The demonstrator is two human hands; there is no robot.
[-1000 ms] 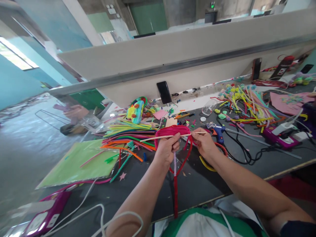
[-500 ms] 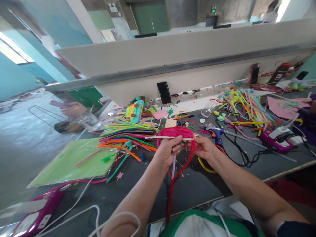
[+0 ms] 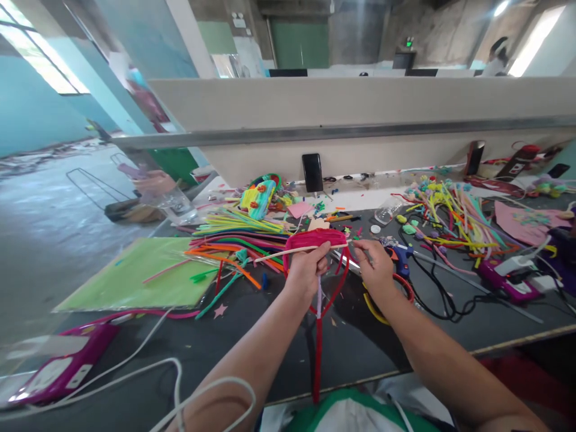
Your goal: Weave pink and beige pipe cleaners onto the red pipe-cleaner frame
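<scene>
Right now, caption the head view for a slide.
Left hand holds a pale stem and crimson pipe-cleaner panel; right hand nearby.

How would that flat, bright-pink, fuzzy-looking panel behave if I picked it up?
The panel is probably light: the bare left hand seems to pinch just its near edge. It seems fairly stiff, showing no obvious sag. The narrow red strips below look bendier, since one curves, so they might swing or snag.
</scene>
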